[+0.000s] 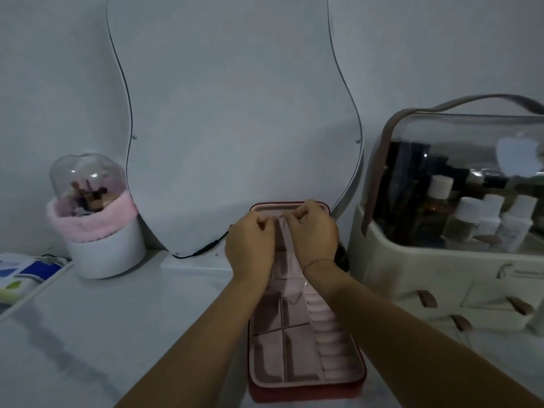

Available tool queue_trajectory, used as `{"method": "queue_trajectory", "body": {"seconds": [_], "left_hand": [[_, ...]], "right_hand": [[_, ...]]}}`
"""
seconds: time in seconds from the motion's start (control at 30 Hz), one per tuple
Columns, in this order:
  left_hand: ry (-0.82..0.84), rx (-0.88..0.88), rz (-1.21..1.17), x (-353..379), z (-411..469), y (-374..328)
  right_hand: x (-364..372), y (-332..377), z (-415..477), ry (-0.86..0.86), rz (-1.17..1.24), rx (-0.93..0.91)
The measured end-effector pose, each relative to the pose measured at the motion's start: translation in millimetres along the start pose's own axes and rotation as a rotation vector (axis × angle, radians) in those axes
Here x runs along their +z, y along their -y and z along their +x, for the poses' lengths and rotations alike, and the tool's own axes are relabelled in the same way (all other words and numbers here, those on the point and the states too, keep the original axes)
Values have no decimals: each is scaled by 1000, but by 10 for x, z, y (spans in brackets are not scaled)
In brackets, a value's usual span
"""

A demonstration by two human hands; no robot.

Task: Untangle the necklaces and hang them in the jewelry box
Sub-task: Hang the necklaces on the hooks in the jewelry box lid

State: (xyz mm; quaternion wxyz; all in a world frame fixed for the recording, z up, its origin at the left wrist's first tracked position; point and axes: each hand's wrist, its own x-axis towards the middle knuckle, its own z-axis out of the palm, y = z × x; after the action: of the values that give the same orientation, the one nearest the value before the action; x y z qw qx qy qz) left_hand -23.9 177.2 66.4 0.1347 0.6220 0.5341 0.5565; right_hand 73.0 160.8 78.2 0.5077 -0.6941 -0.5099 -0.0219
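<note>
Pale wall (59,69) rose behind a white surface (117,334), with one wavy-edged mirror (235,113) leaning against it. One jewelry box (306,393), red outside and pink inside, stood open at the middle: its base lay flat, showing four square compartments (268,357) and a ribbed ring row (332,343) along the right, all bare, while its lid (276,205) stood upright against the mirror. Both hands reached to the lid's top. The left hand (250,240) and right hand (315,234) sat close together, their fingers (265,223) clenched in a pinch on what looked like the upper ends of one necklace (295,296); the chain was too fine to follow there, but its lower loop hung against the lid lining between the wrists. A thin bracelet (319,262) circled the right wrist. To the left stood one white round holder (106,251) with a pink fluffy band (88,225) and a clear dome (82,175), holding small cosmetics. To the right sat one cream organiser (412,275) with a clear cover (471,136) and a brown handle (441,106); inside were four white-capped bottles (468,213) and several dark tubes. Three brown pull tabs (426,298) showed on its front.
</note>
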Motion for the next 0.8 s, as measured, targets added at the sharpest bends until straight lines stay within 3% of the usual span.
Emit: {"method": "queue_trajectory", "body": {"seconds": [0.13, 0.2, 0.3, 0.37, 0.43, 0.5, 0.63, 0.8], "left_hand": [[62, 39, 121, 22, -76, 83], [135, 44, 98, -3, -143, 158], [261, -17, -127, -90, -199, 154], [298, -44, -252, -141, -198, 84], [291, -25, -282, -150, -185, 58], [242, 67, -175, -104, -192, 132], [123, 421, 284, 29, -288, 391], [40, 476, 385, 94, -329, 394]], "right_hand": [[25, -73, -90, 17, -103, -29], [14, -136, -152, 109, -91, -48], [-21, -201, -268, 325, 31, -33], [-95, -174, -384, 481, 219, 107], [-226, -111, -511, 694, 422, 309], [-364, -89, -604, 832, 440, 302], [-576, -82, -592, 803, 157, 47], [-757, 23, -362, 665, 94, -38]]}}
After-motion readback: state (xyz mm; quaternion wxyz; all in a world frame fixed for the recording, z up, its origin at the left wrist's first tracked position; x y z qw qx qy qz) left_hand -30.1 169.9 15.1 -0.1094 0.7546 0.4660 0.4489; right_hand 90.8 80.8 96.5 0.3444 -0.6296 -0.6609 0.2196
